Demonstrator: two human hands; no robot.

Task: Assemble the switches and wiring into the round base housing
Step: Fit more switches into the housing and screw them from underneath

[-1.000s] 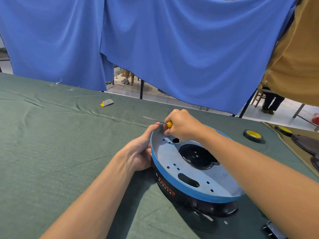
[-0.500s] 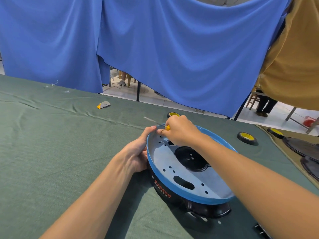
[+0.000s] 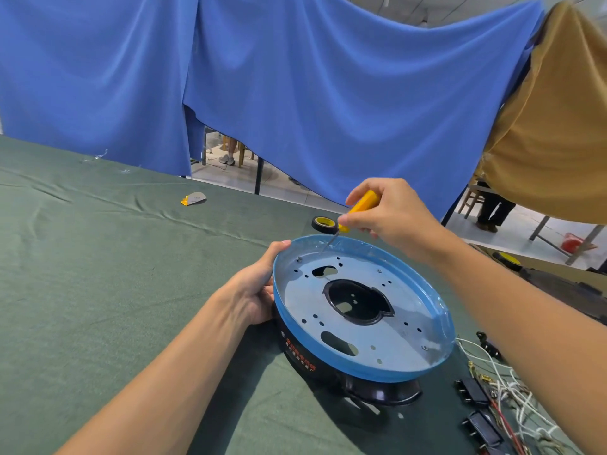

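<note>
Two black switches (image 3: 473,392) and their white wiring (image 3: 512,389) lie loose on the green surface (image 3: 98,290) beside the round base housing (image 3: 361,310), so most fitting looks undone; the left hand (image 3: 253,297) grips the housing's rim, the right hand (image 3: 391,215) has its fingers curled round a yellow screwdriver (image 3: 359,205), tip near a screw (image 3: 299,258) at the far edge

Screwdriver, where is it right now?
In the head view, the screwdriver is up in the middle, held by the right hand. Its thin tip slants down into the housing's far edge, near the left hand.
</note>
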